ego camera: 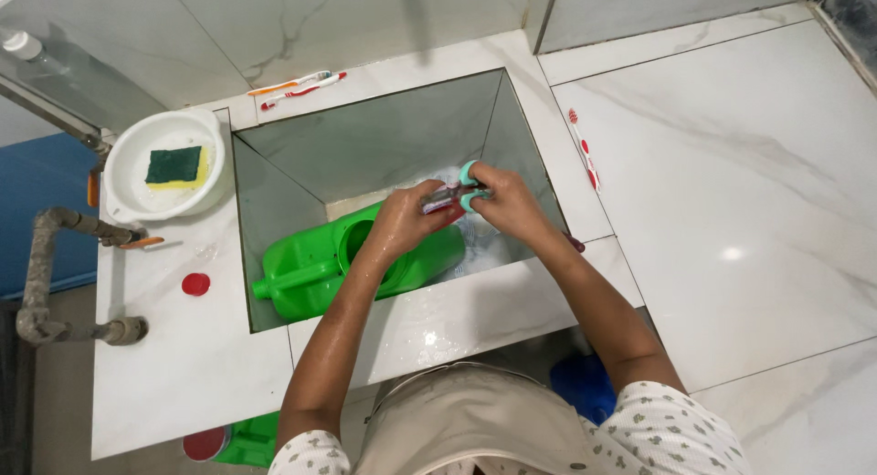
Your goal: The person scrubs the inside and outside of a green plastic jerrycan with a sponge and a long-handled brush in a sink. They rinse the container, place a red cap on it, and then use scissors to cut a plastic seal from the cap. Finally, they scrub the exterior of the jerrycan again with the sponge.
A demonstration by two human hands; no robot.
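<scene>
Two hands are over the sink (274, 178), both gripping a pair of scissors (454, 195) with mint-green handles. Left hand (408, 217) is closed around the blade end, right hand (508, 204) is wrapped on the handle loops, fingers through or against them, hard to say which. Scissors sit above soapy water, just over a green jug (311, 269) lying on its side in the basin. Forearms are wet and shiny, and that's the worry: a slick grip on bare blades could slide and nick the left palm, or the scissors could drop into the foam. On the tabletop (183, 365), a white bowl (128, 164) with a sponge (174, 166), a red cap (195, 284), two toothbrushes (297, 86) at the back edge, and another toothbrush (583, 149) to the right.
</scene>
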